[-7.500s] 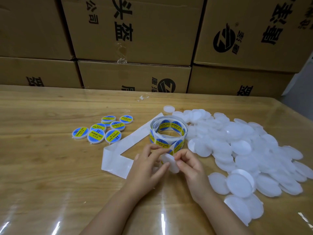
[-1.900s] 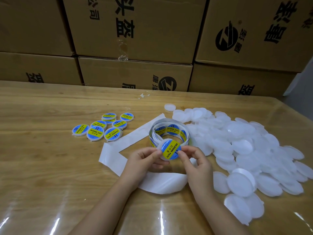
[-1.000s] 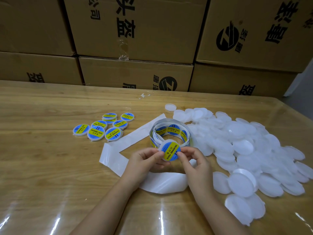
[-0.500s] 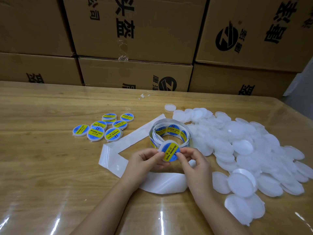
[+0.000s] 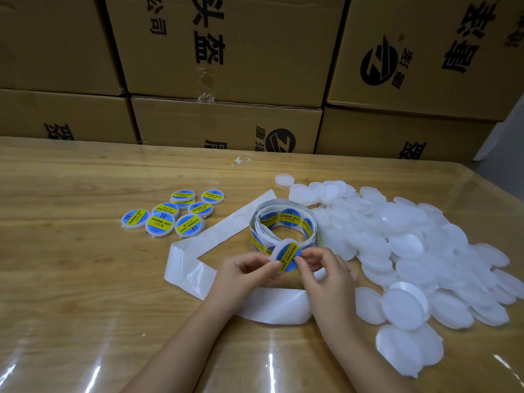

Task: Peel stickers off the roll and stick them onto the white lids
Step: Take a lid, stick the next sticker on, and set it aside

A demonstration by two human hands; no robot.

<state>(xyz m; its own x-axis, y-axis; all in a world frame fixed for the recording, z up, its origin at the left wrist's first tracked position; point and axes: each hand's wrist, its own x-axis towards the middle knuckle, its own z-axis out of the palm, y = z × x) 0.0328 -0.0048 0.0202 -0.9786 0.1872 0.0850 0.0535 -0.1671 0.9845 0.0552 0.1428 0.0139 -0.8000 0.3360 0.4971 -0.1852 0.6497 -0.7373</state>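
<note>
We hold one lid (image 5: 274,251) between both hands, a little above the table (image 5: 71,273) and just in front of the roll (image 5: 283,221). The left hand (image 5: 243,275) pinches its left edge with thumb and fingertips, and the right hand (image 5: 326,275) pinches its right edge the same way, both grips narrow and closed on the lid. The lid is round and white, tilted toward us, and a blue sticker (image 5: 288,255) with a yellow band and the words "SOLDERING PASTE" covers most of its face.

The roll stands as a loose coil with the same stickers on its inner side. Its empty white liner (image 5: 187,269) runs in a bent loop around our hands. At the right lies a big pile of plain lids (image 5: 411,251). At the left, well apart, we see a small group of labelled lids (image 5: 170,218). Brown boxes (image 5: 226,52) are stacked behind the table.
</note>
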